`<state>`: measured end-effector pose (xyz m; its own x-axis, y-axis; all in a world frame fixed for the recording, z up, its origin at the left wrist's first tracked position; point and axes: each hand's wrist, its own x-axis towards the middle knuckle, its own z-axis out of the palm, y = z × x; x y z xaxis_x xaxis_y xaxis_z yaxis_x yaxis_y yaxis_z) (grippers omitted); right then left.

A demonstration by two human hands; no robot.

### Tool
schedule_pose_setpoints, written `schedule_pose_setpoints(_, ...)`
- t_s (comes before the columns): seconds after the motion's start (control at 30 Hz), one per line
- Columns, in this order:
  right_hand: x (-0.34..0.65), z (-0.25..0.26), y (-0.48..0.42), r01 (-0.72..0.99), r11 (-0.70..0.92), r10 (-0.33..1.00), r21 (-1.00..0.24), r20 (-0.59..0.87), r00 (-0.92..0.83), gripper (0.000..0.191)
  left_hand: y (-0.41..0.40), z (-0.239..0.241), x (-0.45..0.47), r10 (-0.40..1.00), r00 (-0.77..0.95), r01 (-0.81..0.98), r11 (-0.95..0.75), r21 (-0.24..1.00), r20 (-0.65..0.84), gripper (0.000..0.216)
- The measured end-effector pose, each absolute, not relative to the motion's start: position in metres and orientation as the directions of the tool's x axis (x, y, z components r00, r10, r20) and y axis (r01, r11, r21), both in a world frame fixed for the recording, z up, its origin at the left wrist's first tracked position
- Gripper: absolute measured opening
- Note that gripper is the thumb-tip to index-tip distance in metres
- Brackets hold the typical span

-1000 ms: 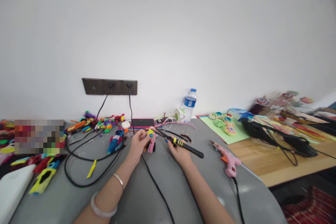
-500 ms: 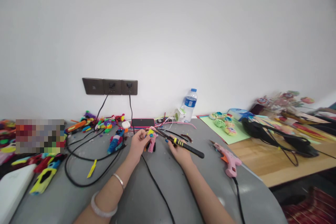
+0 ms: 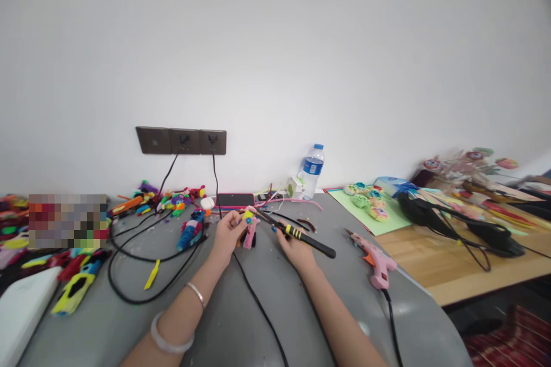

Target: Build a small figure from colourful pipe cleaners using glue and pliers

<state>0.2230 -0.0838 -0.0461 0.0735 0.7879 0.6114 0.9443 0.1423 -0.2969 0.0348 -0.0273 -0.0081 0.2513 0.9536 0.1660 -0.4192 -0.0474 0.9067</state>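
My left hand [image 3: 229,235] is closed in a pinch on a small pink fuzzy figure [image 3: 250,233] with a yellow and blue part at its top. My right hand [image 3: 296,248] grips a long, slim tool [image 3: 310,241] with a black handle banded in yellow. Its exact kind is hard to make out. The tool's thin dark tip points left and reaches close to the figure's top; whether it touches is too small to tell. A blue fuzzy figure [image 3: 189,233] lies left of my left hand.
A pink glue gun [image 3: 381,264] lies right of my right arm. Black cables [image 3: 253,292] cross the grey table. Behind my hands are a phone [image 3: 235,200] and a water bottle [image 3: 313,172]. Colourful fuzzy pieces [image 3: 176,200] lie at left, and green paper [image 3: 387,219] at right.
Almost nothing differs. The whole view has shifted very slightly; both hands keep their holds near the pink figure.
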Motion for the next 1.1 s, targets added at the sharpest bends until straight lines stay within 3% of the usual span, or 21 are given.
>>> schedule_pose_setpoints(1.1,0.2248,-0.0533,-0.0804,0.967,0.114,0.774,-0.229,0.631,0.058,0.041,-0.0280,-0.0076,0.0348,0.961,0.226,-0.401,-0.059,0.914,0.161,0.040)
